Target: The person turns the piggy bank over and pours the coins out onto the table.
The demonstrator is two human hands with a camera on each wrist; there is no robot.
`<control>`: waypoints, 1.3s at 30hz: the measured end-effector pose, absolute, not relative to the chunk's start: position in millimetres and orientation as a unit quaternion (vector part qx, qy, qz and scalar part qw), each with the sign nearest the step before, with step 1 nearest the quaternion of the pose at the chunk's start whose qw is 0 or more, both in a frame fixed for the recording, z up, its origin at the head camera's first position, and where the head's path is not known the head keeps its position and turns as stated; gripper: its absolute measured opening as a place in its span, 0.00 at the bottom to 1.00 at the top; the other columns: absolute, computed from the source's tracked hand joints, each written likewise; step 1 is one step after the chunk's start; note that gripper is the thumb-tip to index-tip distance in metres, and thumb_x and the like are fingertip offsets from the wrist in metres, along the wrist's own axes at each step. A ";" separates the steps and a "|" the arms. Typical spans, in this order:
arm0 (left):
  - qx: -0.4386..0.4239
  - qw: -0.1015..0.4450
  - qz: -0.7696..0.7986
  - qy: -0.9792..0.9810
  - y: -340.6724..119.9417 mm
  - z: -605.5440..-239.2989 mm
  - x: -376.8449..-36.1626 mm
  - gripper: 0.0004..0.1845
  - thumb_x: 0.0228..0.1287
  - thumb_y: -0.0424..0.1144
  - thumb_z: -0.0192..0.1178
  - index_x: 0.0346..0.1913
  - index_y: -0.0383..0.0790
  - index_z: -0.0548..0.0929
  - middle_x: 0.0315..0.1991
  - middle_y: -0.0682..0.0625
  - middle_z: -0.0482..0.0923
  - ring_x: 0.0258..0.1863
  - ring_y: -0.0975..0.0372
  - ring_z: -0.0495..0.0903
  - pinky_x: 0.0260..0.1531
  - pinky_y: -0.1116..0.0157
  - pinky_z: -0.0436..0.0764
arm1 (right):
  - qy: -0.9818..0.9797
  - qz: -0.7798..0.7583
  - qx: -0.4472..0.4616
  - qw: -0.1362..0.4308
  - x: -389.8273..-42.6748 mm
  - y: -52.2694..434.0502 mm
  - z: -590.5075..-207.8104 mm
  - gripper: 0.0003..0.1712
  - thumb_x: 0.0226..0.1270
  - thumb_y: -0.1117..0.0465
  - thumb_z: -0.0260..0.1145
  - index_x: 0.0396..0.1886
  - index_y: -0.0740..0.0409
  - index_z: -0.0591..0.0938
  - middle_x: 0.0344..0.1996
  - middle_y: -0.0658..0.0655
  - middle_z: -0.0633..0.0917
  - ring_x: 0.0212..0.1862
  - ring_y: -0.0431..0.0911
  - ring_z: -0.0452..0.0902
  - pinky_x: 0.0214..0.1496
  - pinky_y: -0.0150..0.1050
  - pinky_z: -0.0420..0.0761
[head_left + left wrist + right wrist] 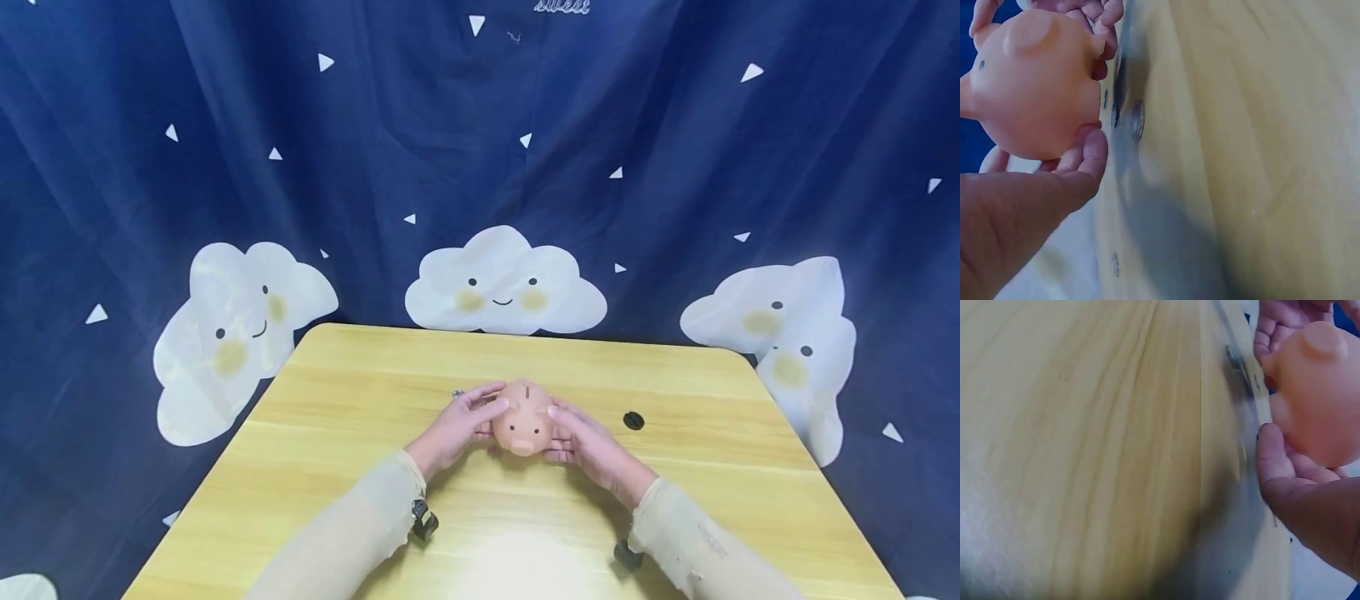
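A pink piggy bank [522, 421] with a coin slot on top is held upright between my two hands, its snout toward me. My left hand [453, 427] grips its left side, thumb near the ear. My right hand [592, 446] holds the opposite side, also with the thumb high. In the left wrist view, the piggy bank [1035, 87] is raised off the tabletop. Several coins lie below and around it, among them a silver coin [1138, 120] and another coin [1115, 264]. The right wrist view shows the piggy bank [1322, 400] partly cut off by the frame.
On the wooden table [375, 367], a round black cap [633, 420] lies right of the right hand. A small shiny coin [457, 392] sits just beyond the left hand. Behind the table hangs a dark blue curtain [450, 100] with clouds.
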State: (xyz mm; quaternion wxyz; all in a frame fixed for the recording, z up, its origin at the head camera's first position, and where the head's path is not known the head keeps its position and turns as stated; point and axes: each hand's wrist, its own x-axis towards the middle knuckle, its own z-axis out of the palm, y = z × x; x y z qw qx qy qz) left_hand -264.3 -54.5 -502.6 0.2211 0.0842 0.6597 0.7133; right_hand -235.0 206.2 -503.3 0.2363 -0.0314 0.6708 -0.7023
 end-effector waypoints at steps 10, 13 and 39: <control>0.048 0.235 0.703 0.669 -50.7 -500.3 -266.5 0.39 0.76 0.60 0.63 0.81 0.44 0.68 0.73 0.34 0.74 0.39 0.55 0.88 0.54 0.53 0.90 | 0.662 -0.700 0.016 0.269 -238.7 202.3 -497.2 0.48 0.81 0.34 0.54 0.80 0.68 0.57 0.46 0.59 0.92 0.46 0.47 0.88 0.59 0.43 0.88; 0.046 0.235 0.702 0.671 -51.1 -500.6 -266.1 0.40 0.76 0.60 0.63 0.81 0.42 0.67 0.75 0.33 0.72 0.39 0.54 0.88 0.54 0.52 0.90 | 0.663 -0.699 0.020 0.268 -239.1 201.6 -497.2 0.48 0.81 0.34 0.55 0.80 0.68 0.57 0.46 0.60 0.92 0.46 0.47 0.88 0.58 0.43 0.89; 0.142 0.215 0.747 0.612 -66.4 -504.9 -269.8 0.46 0.67 0.40 0.75 0.83 0.41 0.62 0.83 0.38 0.61 0.74 0.45 0.74 0.67 0.57 0.84 | 0.735 -0.661 -0.127 0.076 -225.9 198.8 -504.9 0.43 0.81 0.59 0.62 0.86 0.60 0.53 0.68 0.78 0.79 0.56 0.46 0.86 0.62 0.38 0.85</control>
